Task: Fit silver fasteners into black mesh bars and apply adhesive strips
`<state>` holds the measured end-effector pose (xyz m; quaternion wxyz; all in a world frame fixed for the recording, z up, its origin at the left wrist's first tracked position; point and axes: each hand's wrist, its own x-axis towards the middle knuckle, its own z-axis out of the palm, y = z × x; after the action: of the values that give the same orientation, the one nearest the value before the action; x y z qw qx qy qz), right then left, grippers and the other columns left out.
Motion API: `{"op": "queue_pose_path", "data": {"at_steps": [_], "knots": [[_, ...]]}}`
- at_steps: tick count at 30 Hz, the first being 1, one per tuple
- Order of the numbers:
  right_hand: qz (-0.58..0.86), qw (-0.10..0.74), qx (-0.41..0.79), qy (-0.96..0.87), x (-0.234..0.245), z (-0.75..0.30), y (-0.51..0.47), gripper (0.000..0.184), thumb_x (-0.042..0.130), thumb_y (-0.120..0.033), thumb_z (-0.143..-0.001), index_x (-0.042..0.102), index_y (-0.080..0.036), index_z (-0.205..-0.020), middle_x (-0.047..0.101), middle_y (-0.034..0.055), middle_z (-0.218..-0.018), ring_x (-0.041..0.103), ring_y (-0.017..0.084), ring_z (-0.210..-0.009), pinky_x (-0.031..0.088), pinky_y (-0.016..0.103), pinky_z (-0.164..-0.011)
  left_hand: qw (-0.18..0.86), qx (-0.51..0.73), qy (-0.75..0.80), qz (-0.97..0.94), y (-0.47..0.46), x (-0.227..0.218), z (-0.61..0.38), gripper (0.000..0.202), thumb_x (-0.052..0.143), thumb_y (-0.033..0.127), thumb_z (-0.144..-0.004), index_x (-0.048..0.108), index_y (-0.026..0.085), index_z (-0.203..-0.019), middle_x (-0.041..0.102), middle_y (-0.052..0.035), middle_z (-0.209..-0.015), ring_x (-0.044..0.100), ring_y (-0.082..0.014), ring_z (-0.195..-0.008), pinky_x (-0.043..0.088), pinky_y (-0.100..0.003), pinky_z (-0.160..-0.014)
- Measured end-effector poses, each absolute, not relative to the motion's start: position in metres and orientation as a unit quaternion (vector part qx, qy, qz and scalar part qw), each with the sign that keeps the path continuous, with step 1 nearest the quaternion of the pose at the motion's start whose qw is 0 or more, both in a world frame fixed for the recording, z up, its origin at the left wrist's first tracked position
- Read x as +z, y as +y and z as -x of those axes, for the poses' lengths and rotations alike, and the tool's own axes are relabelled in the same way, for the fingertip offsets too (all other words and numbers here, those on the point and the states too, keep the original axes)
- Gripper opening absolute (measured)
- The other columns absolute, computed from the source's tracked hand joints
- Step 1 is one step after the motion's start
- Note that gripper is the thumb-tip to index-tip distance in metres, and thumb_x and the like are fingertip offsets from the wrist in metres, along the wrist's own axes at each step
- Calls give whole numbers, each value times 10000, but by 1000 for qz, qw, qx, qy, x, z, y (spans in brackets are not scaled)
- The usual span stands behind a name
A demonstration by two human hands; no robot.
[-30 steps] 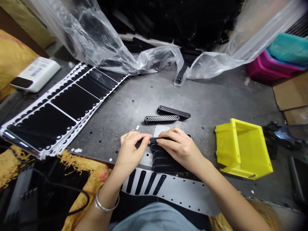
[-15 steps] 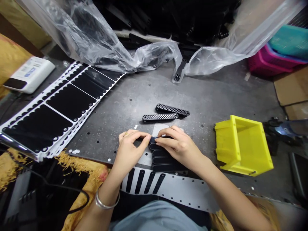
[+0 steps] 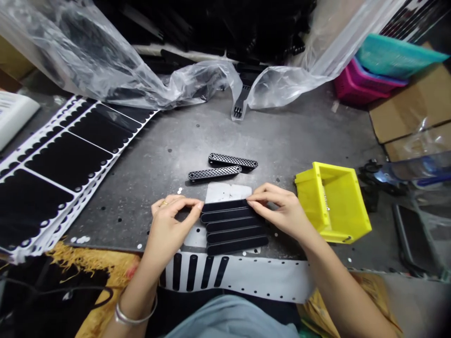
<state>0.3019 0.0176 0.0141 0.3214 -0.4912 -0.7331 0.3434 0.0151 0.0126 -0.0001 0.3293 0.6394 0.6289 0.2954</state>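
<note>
My left hand point(image 3: 172, 220) pinches the left end of a slim black strip point(image 3: 225, 205) between thumb and forefinger. At its other end, the thumb and fingertips of my right hand point(image 3: 280, 206) close on the strip. It lies straight, at the far side of a row of several similar black round-ended pieces point(image 3: 237, 226). A pale grey plate point(image 3: 229, 191) shows just beyond the strip. Two black bars with lattice faces, a nearer one point(image 3: 214, 173) and a farther one point(image 3: 232, 160), rest past the plate. Nearest my body is a pale backing sheet point(image 3: 264, 277) with several black strips on it.
A yellow bin point(image 3: 320, 202) stands right of my right hand. Sheets of black stickers point(image 3: 70, 157) are stacked at left. Clear plastic film point(image 3: 207, 82) drapes over dark parts at the back. Coloured baskets point(image 3: 366, 84) and cardboard boxes point(image 3: 408, 112) are at far right.
My right hand has moved rightward to the far end of the strip, so its length now shows between both hands. The whole view has shifted right.
</note>
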Motion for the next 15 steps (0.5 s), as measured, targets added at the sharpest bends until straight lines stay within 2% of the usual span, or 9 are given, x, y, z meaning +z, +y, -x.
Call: {"op": "queue_pose_path", "data": {"at_steps": [5,10,13,15], "knots": [[484,327,328,-742,12,-297,17,154,646,-228,-990,789,-255,-1040,685,27,-932,661,153,-834,561,319,-756,315,285,634,-646,14,0,-14,214,646,461,-887,769,303,-812,790,23,-879,683,-225,-923,374,-461,-1046],[510,300,257,-764,17,-305,13,195,641,-271,-999,800,-291,-1111,606,79,-1127,626,187,-931,582,392,-832,297,262,624,-674,13,3,-9,220,628,466,-932,742,286,-875,778,5,-926,681,-238,-949,407,-463,-1037],[565,341,258,-706,20,-307,5,349,505,-264,-1065,664,-330,-1369,653,68,-1183,659,196,-1067,580,427,-950,250,273,607,-703,9,12,-17,241,573,434,-989,686,280,-1136,745,-35,-1103,653,-255,-1092,412,-468,-1065],[585,342,241,-695,19,-303,-2,443,432,-287,-1091,501,-323,-1527,640,88,-1355,606,224,-1281,516,491,-1092,234,259,549,-759,3,18,-30,482,594,486,-979,543,267,-1405,652,-93,-1361,564,-292,-1299,394,-484,-1123]]}}
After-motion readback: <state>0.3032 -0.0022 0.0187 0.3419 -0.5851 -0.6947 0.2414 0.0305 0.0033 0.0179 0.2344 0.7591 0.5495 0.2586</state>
